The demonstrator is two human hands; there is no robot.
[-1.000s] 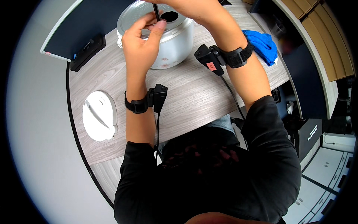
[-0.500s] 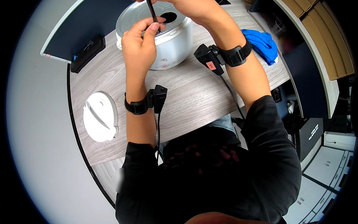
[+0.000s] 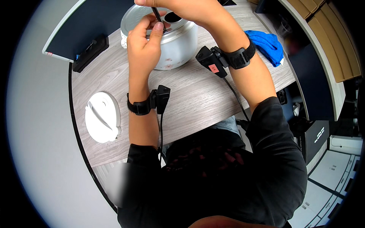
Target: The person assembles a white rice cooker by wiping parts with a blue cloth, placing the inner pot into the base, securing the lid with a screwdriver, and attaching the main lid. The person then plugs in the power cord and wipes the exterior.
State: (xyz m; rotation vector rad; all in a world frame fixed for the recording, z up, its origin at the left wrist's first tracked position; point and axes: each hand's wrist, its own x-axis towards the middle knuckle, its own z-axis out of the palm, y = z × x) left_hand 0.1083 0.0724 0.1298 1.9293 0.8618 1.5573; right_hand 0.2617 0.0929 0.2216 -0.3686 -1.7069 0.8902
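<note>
Grey wood-grain desk point(image 3: 190, 97): we see a round, silver-topped white cooker point(image 3: 179, 50), our left hand point(image 3: 144, 47) pinching a slender black rod point(image 3: 156, 14) over its rim; whether our right hand point(image 3: 186, 8), partly cropped, grips the upper end, we cannot tell.

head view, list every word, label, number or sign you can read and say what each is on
None can be read out reliably:
Black box at lower right: white lettering, too small and blurred.
Pink sticker on the right wrist device: dark marks, too small.
White rice cooker: flower print, no lettering visible.
</note>
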